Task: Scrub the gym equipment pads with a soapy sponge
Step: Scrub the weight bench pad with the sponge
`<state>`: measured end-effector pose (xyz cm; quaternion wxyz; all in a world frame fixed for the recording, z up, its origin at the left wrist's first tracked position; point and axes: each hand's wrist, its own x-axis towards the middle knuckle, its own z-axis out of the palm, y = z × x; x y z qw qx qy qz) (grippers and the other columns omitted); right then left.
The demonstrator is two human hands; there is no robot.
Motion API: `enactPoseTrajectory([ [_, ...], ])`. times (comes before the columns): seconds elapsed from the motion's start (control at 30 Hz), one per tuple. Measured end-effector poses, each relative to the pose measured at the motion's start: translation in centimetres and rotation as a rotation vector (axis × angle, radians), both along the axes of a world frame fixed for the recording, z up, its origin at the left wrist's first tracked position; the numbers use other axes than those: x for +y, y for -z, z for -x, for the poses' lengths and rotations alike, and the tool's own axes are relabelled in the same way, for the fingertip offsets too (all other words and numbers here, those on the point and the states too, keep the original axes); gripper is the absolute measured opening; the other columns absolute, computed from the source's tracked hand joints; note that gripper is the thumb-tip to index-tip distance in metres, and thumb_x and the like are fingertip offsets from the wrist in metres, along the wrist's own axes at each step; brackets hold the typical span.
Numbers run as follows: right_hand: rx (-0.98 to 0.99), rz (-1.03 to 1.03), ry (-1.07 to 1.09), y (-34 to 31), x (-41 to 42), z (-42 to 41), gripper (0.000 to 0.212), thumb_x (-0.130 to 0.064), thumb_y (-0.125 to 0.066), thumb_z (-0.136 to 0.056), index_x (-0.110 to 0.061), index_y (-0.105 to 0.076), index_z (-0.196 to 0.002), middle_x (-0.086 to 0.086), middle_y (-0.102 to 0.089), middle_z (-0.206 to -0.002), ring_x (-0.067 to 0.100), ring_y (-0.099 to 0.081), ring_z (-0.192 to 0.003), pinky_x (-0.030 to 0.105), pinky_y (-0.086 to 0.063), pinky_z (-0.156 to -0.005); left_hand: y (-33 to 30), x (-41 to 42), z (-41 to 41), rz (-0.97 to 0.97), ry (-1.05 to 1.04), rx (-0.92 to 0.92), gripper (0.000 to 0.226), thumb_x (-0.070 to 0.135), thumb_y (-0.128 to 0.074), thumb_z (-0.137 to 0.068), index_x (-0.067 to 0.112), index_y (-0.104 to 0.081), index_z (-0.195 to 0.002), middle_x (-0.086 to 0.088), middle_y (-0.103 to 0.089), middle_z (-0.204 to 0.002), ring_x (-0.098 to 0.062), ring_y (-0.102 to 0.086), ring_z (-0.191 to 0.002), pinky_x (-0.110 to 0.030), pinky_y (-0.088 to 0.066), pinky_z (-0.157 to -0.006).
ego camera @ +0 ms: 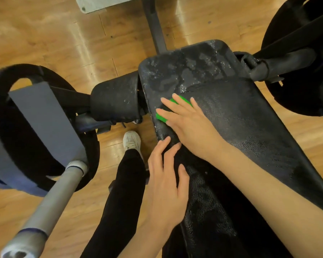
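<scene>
A long black bench pad (250, 123) runs from the lower middle up to the right, with white soap foam over its far end. A green sponge (179, 100) lies on the pad near its left edge, mostly covered. My right hand (186, 120) lies flat on the sponge with straight, spread fingers, pressing it onto the pad. My left hand (166, 179) rests flat on the pad's left edge, closer to me, fingers straight.
A black roller pad (116, 99) with foam specks sits left of the bench. A weight plate and grey bar (50, 194) fill the left side. Another black plate (296, 62) is at the upper right. My leg and white shoe (131, 140) stand on the wooden floor.
</scene>
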<state>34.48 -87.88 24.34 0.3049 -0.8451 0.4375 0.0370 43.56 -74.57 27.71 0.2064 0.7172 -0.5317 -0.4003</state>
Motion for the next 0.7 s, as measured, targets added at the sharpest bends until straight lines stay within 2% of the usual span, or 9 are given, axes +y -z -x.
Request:
enactPoseTrajectory([
  [0.1, 0.000, -0.030, -0.060, -0.1, -0.3, -0.1, 0.043, -0.014, -0.044, -0.101, -0.021, -0.044, -0.144, 0.001, -0.027, -0.158, 0.024, -0.011, -0.149, 0.047, -0.003, -0.118, 0.1, 0.1, -0.2, 0.015, 0.005, 0.013, 0.045, 0.029, -0.035, -0.100, 0.019, -0.046, -0.143, 0.006, -0.029, -0.153, -0.001, -0.018, -0.144, -0.001, -0.012, -0.108],
  [0.23, -0.087, -0.038, -0.092, -1.8, 1.9, 3.6, 0.042, -0.014, -0.049, -0.099, -0.022, -0.050, -0.140, 0.000, -0.034, -0.155, 0.024, -0.018, -0.147, 0.046, -0.008, -0.116, 0.2, 0.2, -0.1, 0.016, -0.022, 0.040, 0.045, 0.029, -0.035, -0.100, 0.020, -0.046, -0.142, 0.008, -0.027, -0.153, 0.000, -0.015, -0.144, -0.007, -0.011, -0.113],
  [0.4, -0.035, -0.066, -0.174, 0.1, -0.9, -0.9, 0.044, -0.012, -0.047, -0.100, -0.024, -0.046, -0.142, 0.000, -0.029, -0.157, 0.023, -0.010, -0.149, 0.046, -0.001, -0.117, 0.4, 0.3, -0.1, 0.017, -0.015, 0.034, 0.044, 0.029, -0.035, -0.100, 0.023, -0.043, -0.143, 0.011, -0.025, -0.154, -0.002, -0.014, -0.146, -0.007, -0.011, -0.113],
  [0.57, -0.088, -0.164, -0.238, -2.0, -0.1, 2.9, 0.044, -0.015, -0.044, -0.101, -0.027, -0.045, -0.144, -0.007, -0.026, -0.158, 0.014, -0.004, -0.149, 0.042, 0.000, -0.120, 0.5, 0.4, -0.3, 0.018, -0.008, 0.028, 0.045, 0.028, -0.037, -0.100, 0.021, -0.044, -0.144, 0.007, -0.027, -0.154, -0.005, -0.013, -0.148, -0.007, -0.010, -0.114],
  [0.7, -0.042, -0.098, -0.325, -0.2, -2.1, -1.2, 0.045, -0.009, -0.044, -0.101, -0.028, -0.046, -0.142, -0.004, -0.023, -0.159, 0.018, -0.003, -0.149, 0.045, 0.001, -0.119, 0.6, 0.3, -0.3, 0.017, 0.044, -0.027, 0.045, 0.028, -0.037, -0.100, 0.020, -0.043, -0.143, 0.003, -0.028, -0.154, -0.008, -0.016, -0.148, -0.017, -0.019, -0.116],
])
